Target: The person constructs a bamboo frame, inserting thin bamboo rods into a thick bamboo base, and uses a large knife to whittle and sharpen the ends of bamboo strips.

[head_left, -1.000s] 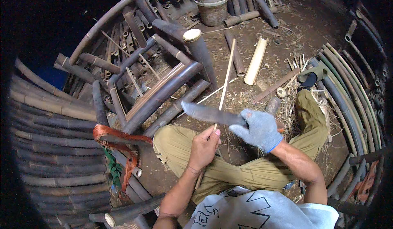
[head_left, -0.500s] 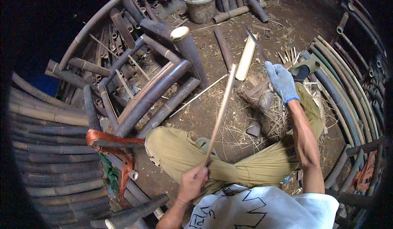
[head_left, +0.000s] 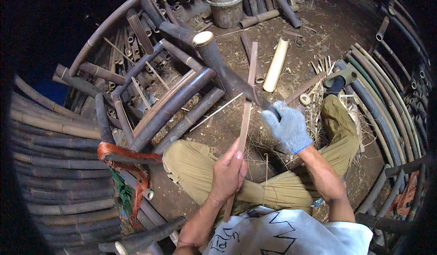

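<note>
Mostly, what we see is a two-handed hold on a long bamboo strip [head_left: 245, 123]. It lies over the lap, its lower end by the shirt [head_left: 268, 230], its upper length reaching out past the knees above the dirt floor [head_left: 255, 132]. The left hand [head_left: 230, 169], bare, is closed round the strip low down, thumb along it; we judge that this low hold leaves the upper part clear for the blade, and that bare skin gives a better feel of so narrow a piece.

The right hand [head_left: 291, 127], in a grey glove, has its grip closed on a knife [head_left: 266, 106]; the handle is hidden in the fingers. The blade points up and left, across the strip and well beyond the left hand, probably for the fingers' safety. It is blurred and dark against the post behind, so we cannot tell whether it bites or merely crosses.

Legs are folded in olive trousers [head_left: 193, 164], which likely steadies both forearms. A bamboo frame [head_left: 175, 107] stands to the left, a pale split bamboo piece [head_left: 276, 66] lies ahead, and bent poles [head_left: 374, 104] line the right, all seemingly kept round the seat for short reaches. A bucket [head_left: 227, 12] of scraps stands farther off.
</note>
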{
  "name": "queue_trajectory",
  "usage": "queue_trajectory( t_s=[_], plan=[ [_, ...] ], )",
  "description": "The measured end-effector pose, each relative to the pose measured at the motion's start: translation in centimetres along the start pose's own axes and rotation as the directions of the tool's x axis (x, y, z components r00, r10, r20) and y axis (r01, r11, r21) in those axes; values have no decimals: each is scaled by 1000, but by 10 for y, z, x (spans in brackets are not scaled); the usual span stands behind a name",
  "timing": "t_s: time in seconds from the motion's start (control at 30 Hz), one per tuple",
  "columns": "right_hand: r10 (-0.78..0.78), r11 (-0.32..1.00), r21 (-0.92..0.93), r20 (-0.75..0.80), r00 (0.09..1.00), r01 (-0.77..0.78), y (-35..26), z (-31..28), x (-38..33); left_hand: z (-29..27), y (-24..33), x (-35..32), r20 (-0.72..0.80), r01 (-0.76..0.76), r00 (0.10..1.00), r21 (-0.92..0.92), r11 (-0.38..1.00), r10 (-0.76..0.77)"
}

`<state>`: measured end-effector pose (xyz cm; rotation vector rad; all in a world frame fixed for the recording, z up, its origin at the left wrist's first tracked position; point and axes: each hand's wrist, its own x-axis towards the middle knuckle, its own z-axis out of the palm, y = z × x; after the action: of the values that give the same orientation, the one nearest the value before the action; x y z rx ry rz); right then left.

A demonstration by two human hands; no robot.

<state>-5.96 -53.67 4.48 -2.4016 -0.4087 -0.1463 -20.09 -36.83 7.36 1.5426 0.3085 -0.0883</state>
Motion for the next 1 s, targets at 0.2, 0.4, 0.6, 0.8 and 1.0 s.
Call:
queue_trajectory(
  t_s=[0.2, 0.4, 0.6, 0.8, 1.0],
  plan=[
    [35, 999, -17, -247, 968, -41, 53, -1, 60, -17, -20, -42, 61, 107, 992, 39, 994, -109],
    [-32, 991, 113, -276, 961, 65, 69, -21, 70, -45, -32, -22, 157, 111, 986, -309, 944, -64],
    [-288, 958, 17, 113, 951, 287, -31, 0, -19, -26, -4, 32, 251, 259, 962, -697, 669, -110],
    [-205, 978, -27, 9, 979, 205, -10, 1, -3, -19, -4, 9, 298, 269, 948, -573, 774, -109],
    [-2, 994, -104, -162, 987, -15, 32, -10, 32, -42, -23, -44, 290, 346, 926, -399, 849, -241]
  ],
)
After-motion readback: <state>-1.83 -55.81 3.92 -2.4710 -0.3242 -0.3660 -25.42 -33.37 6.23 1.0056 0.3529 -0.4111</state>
